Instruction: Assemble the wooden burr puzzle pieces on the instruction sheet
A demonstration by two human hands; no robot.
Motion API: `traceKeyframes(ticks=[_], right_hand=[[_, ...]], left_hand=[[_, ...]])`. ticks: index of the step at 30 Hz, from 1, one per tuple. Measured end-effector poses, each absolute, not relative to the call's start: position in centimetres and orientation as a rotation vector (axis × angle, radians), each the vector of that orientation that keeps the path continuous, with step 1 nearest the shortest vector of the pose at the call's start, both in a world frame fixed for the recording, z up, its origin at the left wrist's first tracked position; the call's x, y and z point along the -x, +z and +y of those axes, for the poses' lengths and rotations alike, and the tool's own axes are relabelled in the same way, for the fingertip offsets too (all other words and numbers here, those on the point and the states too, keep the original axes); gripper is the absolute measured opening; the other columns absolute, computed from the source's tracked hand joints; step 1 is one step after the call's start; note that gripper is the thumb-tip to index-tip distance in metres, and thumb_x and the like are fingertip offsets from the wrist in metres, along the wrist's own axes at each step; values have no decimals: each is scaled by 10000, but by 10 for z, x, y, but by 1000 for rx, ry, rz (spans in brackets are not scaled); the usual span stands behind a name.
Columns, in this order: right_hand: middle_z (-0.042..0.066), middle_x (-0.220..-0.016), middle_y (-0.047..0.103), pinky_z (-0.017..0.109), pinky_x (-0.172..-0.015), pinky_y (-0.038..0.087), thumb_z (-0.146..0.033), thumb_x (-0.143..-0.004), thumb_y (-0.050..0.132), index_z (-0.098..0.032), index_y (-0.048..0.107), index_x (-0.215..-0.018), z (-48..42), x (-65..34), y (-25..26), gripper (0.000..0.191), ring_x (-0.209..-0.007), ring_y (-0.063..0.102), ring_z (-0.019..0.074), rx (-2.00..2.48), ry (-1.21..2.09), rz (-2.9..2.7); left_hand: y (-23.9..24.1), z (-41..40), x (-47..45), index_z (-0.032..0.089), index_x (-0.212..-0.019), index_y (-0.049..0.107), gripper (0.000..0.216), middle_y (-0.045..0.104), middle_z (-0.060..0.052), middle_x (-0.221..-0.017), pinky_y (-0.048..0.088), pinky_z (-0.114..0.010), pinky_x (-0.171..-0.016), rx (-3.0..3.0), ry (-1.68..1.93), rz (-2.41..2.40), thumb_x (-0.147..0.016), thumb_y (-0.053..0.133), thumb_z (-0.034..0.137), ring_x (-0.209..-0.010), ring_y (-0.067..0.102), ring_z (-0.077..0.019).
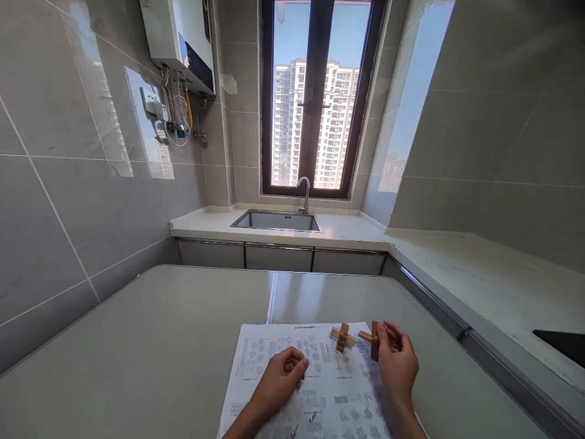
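Observation:
My right hand grips a wooden puzzle piece, a dark brown upright block with a lighter bar sticking out to the left. Just left of it, a cross-shaped wooden puzzle of interlocked light and dark bars sits on the printed sheet. My left hand rests over the middle of the sheet, fingers curled in and thumb against them; nothing shows in it. Rows of small puzzle drawings and text cover the paper, partly hidden by both forearms.
The sheet lies on a pale table with a seam down its middle. Beyond stands a white counter with a sink and a faucet under the window. Another counter runs along the right.

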State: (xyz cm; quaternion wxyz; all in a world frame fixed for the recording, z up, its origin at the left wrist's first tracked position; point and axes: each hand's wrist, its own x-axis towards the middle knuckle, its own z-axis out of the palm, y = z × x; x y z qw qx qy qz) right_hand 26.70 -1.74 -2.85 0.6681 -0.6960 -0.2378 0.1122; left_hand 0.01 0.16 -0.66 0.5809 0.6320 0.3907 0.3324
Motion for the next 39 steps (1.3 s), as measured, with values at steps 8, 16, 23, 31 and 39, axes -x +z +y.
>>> traceKeyframes(ticks=[8,16,23,31,39], right_hand=[[34,-1003,746,328,-681,588,-507,-688,895,-257,694,-1113,-20,-222,-10,533,-877,717,246,946,990,-629],[35,-959,710,378,-824,580,-437,-754,877,-246,705,-1019,-26,-181,-22,369,-912,702,245,767,1253,-803],[84,-998,724,461,-872,590,-487,-747,863,-238,698,-1018,-29,-172,-23,403,-979,714,308,771,1276,-825],[108,-1118,722,466,-972,542,-550,-865,721,-223,720,-1070,-35,-177,-15,386,-1105,668,331,866,1220,-1074],[105,-1069,727,404,-949,548,-591,-875,689,-209,757,-987,-32,-170,-16,404,-1058,672,304,1041,967,-1261]], left_hand=[[-1,-7,-1,187,-1005,644,277,661,-38,-918,452,-272,-701,-1677,796,985,-878,679,431,-800,582,-176],[-7,-13,-3,236,-1509,398,933,615,-123,-1357,446,-425,-1062,-1631,841,894,-685,835,188,-1195,600,-281],[-1,-14,-5,240,-1338,586,619,720,-60,-1145,517,-380,-963,-1754,931,956,-775,824,341,-1012,674,-246],[0,-17,-5,245,-1245,587,525,702,-63,-1200,533,-364,-934,-1875,1042,1028,-777,805,342,-1051,666,-247],[-4,-17,-3,245,-1260,538,491,682,-59,-1152,568,-340,-800,-1895,1051,1084,-807,726,269,-834,654,-188]])
